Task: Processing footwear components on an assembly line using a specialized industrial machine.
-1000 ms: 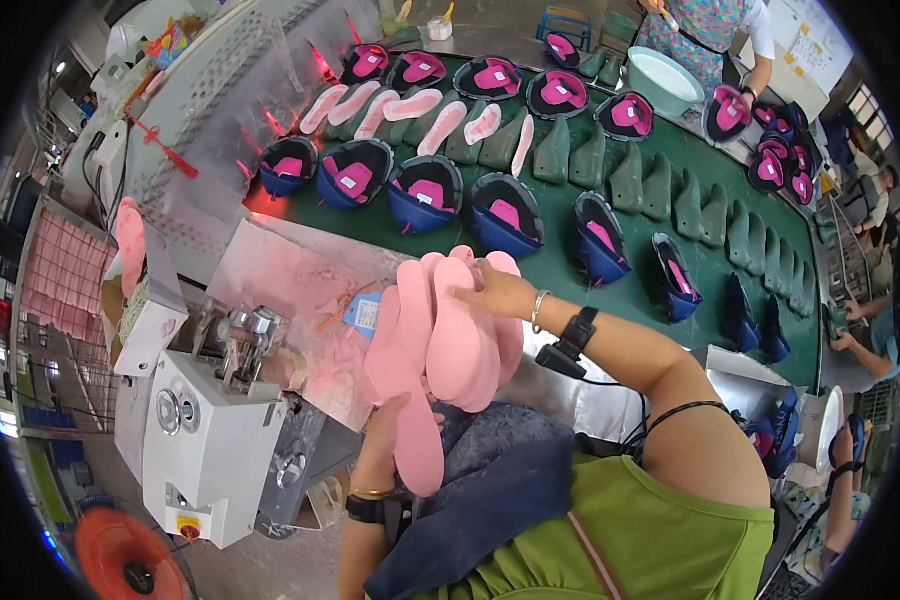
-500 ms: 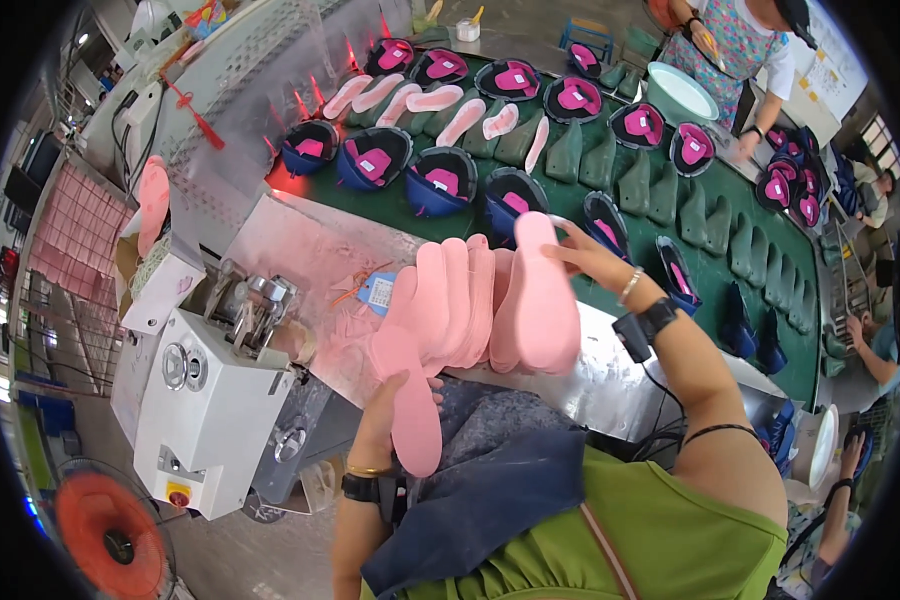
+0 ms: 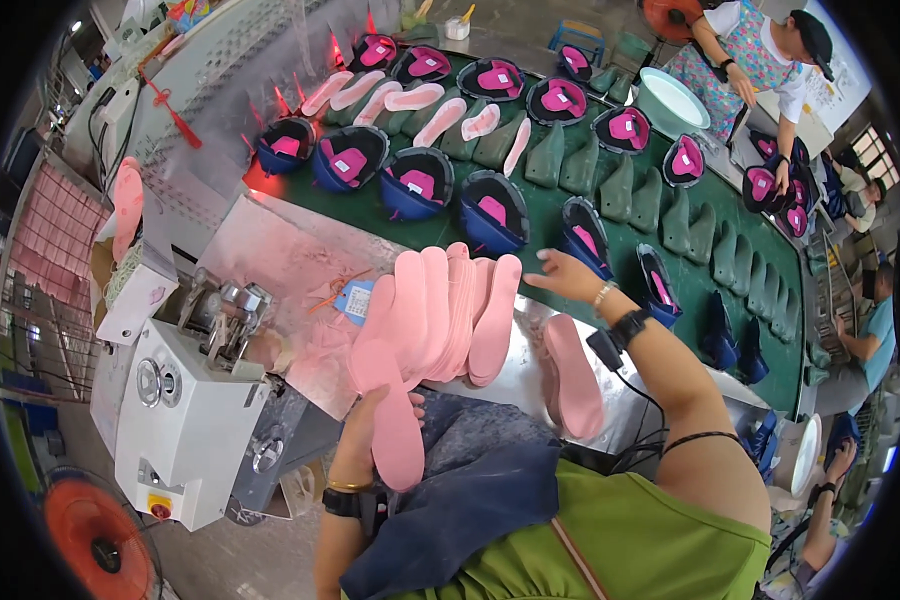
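Gripped in my left hand is a pink insole, tilted over the front edge of the metal worktop, fingertips showing past its right edge. My right hand is raised over the worktop, fingers apart and holding nothing. To its left stands a fanned row of pink insoles. Nearest to the hand in that row is one leaning insole. Below my right wrist, more pink insoles lie overlapped on the bare metal. A blue tag sits behind the row.
A white machine stands at left, with an orange fan below it. Beyond the worktop, a green conveyor carries blue shoe uppers and dark green shoe lasts. A co-worker handles uppers at the far right.
My right hand has let go of a pink insole, which now lies to the right on the metal. The hand has opened. My left hand keeps its insole.
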{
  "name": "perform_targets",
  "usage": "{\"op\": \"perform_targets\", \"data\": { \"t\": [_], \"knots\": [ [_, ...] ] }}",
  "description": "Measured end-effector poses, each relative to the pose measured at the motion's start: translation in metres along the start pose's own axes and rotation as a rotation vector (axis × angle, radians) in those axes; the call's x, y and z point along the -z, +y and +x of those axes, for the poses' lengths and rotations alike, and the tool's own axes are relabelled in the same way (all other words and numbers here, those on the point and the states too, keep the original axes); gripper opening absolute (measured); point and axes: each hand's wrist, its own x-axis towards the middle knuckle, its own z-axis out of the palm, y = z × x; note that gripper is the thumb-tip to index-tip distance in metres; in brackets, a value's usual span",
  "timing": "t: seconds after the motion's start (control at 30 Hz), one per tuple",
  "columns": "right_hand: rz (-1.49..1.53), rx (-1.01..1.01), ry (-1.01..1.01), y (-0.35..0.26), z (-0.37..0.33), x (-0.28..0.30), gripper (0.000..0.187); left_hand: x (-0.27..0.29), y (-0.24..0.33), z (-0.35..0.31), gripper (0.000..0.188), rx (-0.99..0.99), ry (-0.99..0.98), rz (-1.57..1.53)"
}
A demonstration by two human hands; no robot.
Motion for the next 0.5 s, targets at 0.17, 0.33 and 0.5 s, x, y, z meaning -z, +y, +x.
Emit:
{"op": "perform_targets", "data": {
  "t": [0.17, 0.33, 0.5],
  "knots": [
    [0.667, -0.154, -0.291, -0.022, 0.036, -0.023, 0.073, -0.007, 0.004, -0.010, 0.050, -0.008, 0.053, -0.048],
    [0.771, -0.070, -0.258, -0.021, 0.013, -0.015, 0.044, -0.014, 0.008, -0.019, 0.048, -0.083, 0.140, -0.065],
    [0.830, 0.030, -0.323, -0.048, -0.026, 0.030, 0.040, -0.017, 0.017, -0.014, 0.044, -0.014, 0.039, -0.058]
  ]
}}
